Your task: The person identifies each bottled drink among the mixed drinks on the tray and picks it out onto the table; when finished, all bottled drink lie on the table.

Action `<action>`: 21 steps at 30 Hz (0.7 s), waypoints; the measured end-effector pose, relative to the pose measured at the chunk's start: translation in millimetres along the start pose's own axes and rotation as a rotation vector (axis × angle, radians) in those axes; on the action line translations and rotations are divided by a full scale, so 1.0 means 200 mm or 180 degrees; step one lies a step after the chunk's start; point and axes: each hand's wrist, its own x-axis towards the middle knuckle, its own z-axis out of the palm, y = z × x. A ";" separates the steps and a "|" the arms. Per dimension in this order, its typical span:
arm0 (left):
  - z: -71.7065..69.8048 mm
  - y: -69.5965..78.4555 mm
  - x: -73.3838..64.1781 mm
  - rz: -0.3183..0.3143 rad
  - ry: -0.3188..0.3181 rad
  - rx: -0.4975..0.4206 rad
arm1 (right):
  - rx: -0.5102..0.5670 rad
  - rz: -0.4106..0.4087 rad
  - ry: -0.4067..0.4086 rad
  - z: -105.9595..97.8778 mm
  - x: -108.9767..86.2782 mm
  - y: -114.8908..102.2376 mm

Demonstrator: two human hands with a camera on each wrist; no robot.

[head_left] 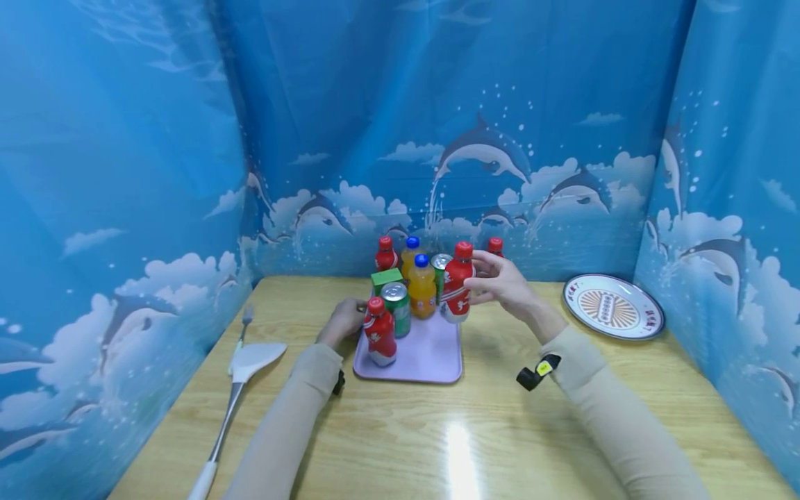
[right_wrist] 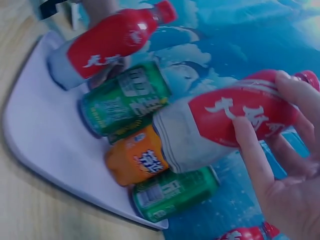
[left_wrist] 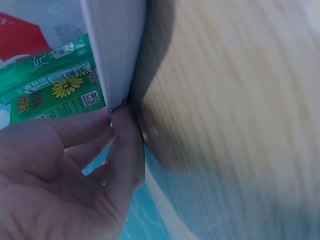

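Observation:
My left hand (head_left: 344, 320) pinches the left rim of a lavender tray (head_left: 431, 361); the left wrist view shows thumb and fingers at the rim (left_wrist: 117, 60). My right hand (head_left: 503, 285) grips a red-labelled drink bottle (head_left: 458, 281) over the tray's right side; its clear lower part (right_wrist: 182, 135) hangs free of my fingers. On the tray stand a second red bottle (head_left: 380, 333) at the front left, a green can (head_left: 397, 309), a green carton (head_left: 386, 279), and an orange soda bottle (head_left: 422, 288). Another green can (head_left: 440, 262) is partly hidden behind the held bottle.
At the tray's back are another red bottle (head_left: 386, 257) and orange soda bottle (head_left: 411, 253). A red bottle (head_left: 495, 246) stands behind my right hand. A patterned plate (head_left: 614, 307) lies far right; a white spatula (head_left: 256, 360) and a fork (head_left: 246, 321) lie left.

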 end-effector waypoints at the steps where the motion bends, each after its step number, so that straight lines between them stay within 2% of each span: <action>1: 0.00 0.00 0.00 0.0009 -0.0002 -0.0003 | 0.0053 0.0018 -0.0027 -0.02 0.00 -0.01; 11: 0.00 0.00 0.00 0.0029 0.0027 0.0016 | 0.0445 -0.0180 -0.0334 -0.15 -0.03 -0.07; 15: 0.00 0.00 0.00 -0.0011 0.0005 0.0014 | 0.0575 -0.0286 -0.0352 -0.21 -0.04 -0.09; 21: -0.01 0.01 0.00 -0.0061 -0.0005 -0.0018 | 0.0592 -0.0398 -0.0374 -0.29 -0.05 -0.10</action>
